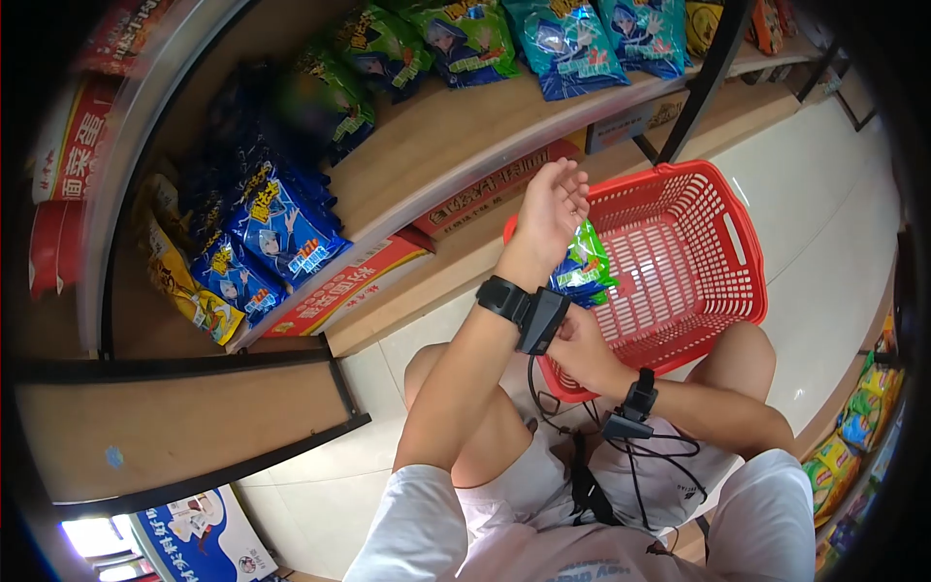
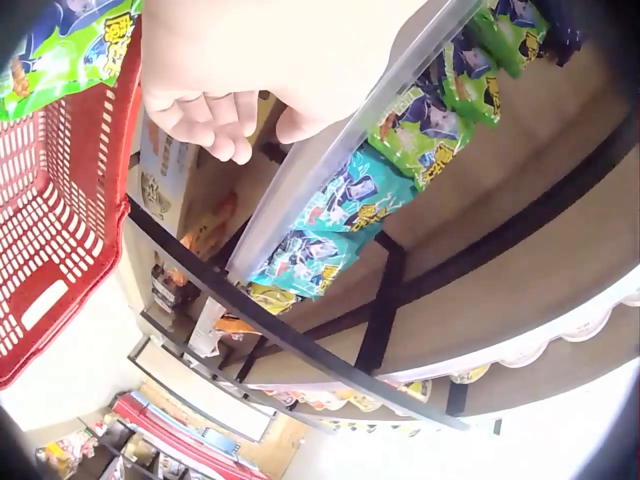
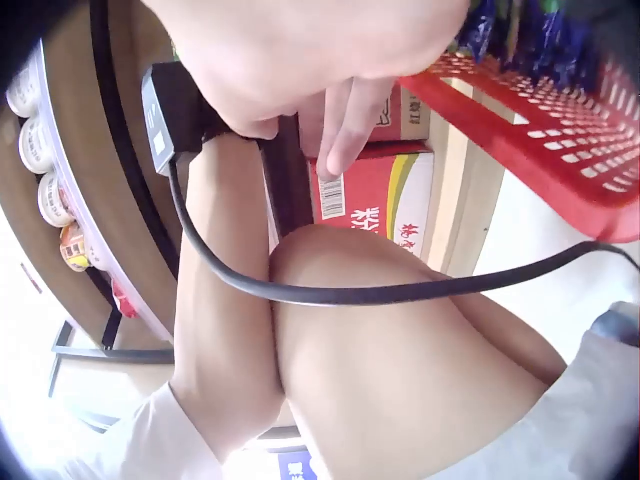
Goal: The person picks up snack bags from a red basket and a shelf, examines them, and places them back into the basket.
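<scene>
Knees come first: two of them, bare, bent low under my arms. I have two hands here.

My right hand is closest to me. Its fingers are curled round one black box, which is strapped on my left wrist. One black wire hangs down from that box.

My left hand is a bit farther out and held up. It holds nothing, and its fingers hang loose and a little bent.

Next comes one red basket on the floor. One green bag lies inside it, by the wall nearest to my arms. The bag is just past my left wrist, lower than my left hand and a bit above my right hand. I cannot tell if it touches my wrist.

Past the basket are two red boxes under the wooden shelf. A pile of blue bags sits on the left, too many to count.

Farthest away, at the back of the shelf, I count two green snack bags and two teal bags.
</scene>
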A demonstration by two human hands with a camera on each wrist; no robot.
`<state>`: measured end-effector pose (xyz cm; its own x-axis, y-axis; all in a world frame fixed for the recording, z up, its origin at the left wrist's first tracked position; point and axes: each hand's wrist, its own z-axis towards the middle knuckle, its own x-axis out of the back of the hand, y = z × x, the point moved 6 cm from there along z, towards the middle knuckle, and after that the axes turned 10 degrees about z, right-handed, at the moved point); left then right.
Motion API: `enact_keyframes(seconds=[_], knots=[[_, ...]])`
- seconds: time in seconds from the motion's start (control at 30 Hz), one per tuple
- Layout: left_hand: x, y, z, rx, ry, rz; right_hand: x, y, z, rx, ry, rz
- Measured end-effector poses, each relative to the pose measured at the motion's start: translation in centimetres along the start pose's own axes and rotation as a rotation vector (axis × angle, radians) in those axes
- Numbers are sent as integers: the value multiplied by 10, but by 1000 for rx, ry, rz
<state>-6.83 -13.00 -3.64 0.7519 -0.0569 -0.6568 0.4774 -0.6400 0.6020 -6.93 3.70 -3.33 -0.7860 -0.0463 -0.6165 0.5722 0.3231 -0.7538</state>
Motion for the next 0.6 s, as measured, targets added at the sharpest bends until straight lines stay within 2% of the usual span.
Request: enact_keyframes(seconds=[0.1, 0.2, 0.37, 0.47, 0.6], knots=[[-5, -3, 2, -7, -2, -44, -3, -12, -2, 98, -1, -14], [-9, -4, 5, 29, -5, -151, -3, -15, -4, 110, 64, 115], [-9, -12, 7, 123, -2, -325, 3, -11, -1, 90, 71, 72], [-7, -12, 10, 136, 6, -438, 9, -7, 1, 117, 50, 6], [-10, -8, 8, 118, 11, -471, 10, -19, 3, 311, 84, -274]])
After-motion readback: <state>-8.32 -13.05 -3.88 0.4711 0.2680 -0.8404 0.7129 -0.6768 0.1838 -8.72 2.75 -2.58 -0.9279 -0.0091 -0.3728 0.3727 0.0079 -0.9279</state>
